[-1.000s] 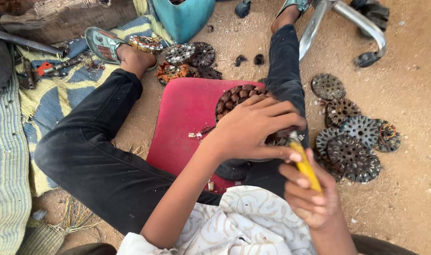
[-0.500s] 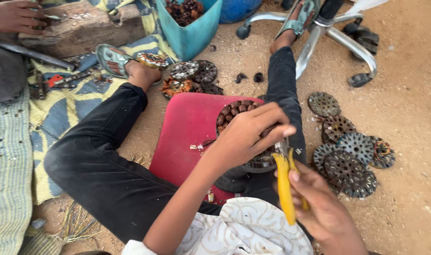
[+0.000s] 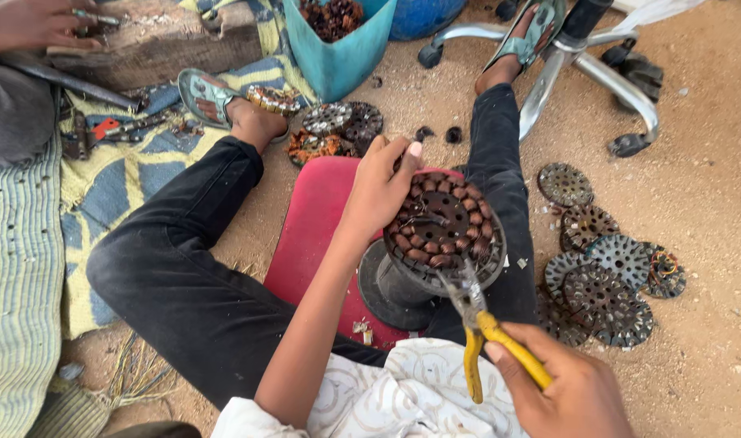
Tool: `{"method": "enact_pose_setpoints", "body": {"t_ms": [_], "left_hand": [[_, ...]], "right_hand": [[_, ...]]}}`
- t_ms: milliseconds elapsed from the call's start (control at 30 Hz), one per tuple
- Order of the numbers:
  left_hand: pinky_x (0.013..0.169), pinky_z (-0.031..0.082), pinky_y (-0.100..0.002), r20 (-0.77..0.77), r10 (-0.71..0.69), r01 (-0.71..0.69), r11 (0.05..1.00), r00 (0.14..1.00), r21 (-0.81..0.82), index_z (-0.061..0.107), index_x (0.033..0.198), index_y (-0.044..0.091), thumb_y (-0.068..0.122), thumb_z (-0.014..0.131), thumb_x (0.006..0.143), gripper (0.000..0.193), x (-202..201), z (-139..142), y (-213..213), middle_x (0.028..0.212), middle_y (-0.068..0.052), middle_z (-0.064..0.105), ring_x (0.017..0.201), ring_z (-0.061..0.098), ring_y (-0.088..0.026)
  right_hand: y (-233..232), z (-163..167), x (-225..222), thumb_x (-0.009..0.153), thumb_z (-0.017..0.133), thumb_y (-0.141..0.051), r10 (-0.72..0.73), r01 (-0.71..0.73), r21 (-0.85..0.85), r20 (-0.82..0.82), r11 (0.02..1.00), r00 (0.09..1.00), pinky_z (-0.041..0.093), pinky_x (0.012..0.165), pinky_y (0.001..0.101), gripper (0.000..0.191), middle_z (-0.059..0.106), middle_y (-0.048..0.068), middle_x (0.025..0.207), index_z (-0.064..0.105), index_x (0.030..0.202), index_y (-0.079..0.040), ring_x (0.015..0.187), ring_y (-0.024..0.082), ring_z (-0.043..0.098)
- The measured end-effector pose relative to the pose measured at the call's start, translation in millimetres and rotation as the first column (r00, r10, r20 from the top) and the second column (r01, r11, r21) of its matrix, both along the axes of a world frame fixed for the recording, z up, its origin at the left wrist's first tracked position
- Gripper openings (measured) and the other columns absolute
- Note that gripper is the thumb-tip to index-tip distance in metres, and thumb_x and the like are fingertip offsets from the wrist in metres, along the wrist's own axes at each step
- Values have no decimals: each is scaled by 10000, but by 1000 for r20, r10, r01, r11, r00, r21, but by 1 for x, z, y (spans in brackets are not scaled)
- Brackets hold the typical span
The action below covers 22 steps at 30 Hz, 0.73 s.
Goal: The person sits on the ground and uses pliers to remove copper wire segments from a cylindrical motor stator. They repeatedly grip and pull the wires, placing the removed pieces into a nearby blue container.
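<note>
The person sits on the sandy ground with legs spread, and between the knees stands a round motor stator wound with copper coils (image 3: 443, 223), perched on a dark round stand (image 3: 395, 288) that rests on a flat red plastic board (image 3: 314, 227). The left hand (image 3: 383, 191) lies over the stator's upper left edge, fingers (image 3: 403, 158) curled over the rim and gripping it – thumb side down toward the coils. The right hand (image 3: 565, 389) is clenched around the yellow-handled pliers (image 3: 480, 324), low at the near edge of the view; the pliers' metal nose reaches up and touches the stator's near rim, just beside the coils, while the handles spread a little inside the fist. So the stator sits straight ahead of the right-hand fingers and directly beneath those of the left.

To the right, on the ground, lies a heap of stripped perforated metal discs (image 3: 610, 276), well apart from both hands. Beyond the left foot more discs with copper scraps (image 3: 330, 134) sit near a teal plastic bin (image 3: 338, 53) filled with brownish wire. The chrome base of a swivel chair (image 3: 581, 73) stands past the right foot. At the far left another person's hand (image 3: 25, 24) holds a tool over a wooden block (image 3: 159, 40).
</note>
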<state>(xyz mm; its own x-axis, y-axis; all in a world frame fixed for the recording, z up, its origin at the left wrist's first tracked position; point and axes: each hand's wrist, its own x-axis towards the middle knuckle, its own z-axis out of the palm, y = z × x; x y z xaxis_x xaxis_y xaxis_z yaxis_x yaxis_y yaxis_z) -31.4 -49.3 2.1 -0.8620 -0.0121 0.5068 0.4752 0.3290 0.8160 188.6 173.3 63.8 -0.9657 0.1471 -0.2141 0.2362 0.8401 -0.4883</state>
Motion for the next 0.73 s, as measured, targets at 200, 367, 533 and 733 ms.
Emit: {"method": "enact_pose_setpoints", "body": {"t_ms": [200, 367, 533, 733], "left_hand": [[836, 474, -390, 198, -79, 88, 996, 977, -36, 764, 980, 113, 372, 671, 984, 275, -5, -11, 4, 864, -114, 510, 891, 563, -264], [862, 484, -411, 175, 33, -37, 999, 984, 21, 756, 1031, 153, 339, 679, 928, 226, 10, -13, 16, 958, -127, 493, 925, 547, -276], [857, 443, -511, 345, 228, -233, 972, 911, -27, 707, 1061, 171, 313, 636, 949, 195, 27, -6, 27, 1083, -105, 508, 1016, 554, -319], [902, 468, -536, 344, 219, -229, 973, 913, -11, 682, 1103, 186, 326, 612, 974, 203, 27, -4, 27, 1128, -115, 519, 1074, 573, -343]], "right_hand": [[-19, 14, -7, 830, 764, -354, 26, -5, 106, -189, 994, 982, 605, 647, 405, 334, 794, 110, 826, 761, 1119, -187, 708, 286, 794], [-37, 1, -7, 844, 736, -268, 70, 21, 189, -464, 982, 883, 574, 641, 443, 251, 775, 124, 879, 741, 1041, -114, 753, 331, 754], [-48, -35, -7, 888, 740, -188, 83, 71, 201, -665, 977, 743, 550, 572, 398, 228, 766, 124, 896, 722, 1081, -70, 685, 295, 737], [-37, -69, -30, 897, 765, -136, 70, 6, 101, -727, 995, 683, 538, 540, 361, 224, 733, 156, 829, 689, 1040, 19, 616, 263, 721]]}}
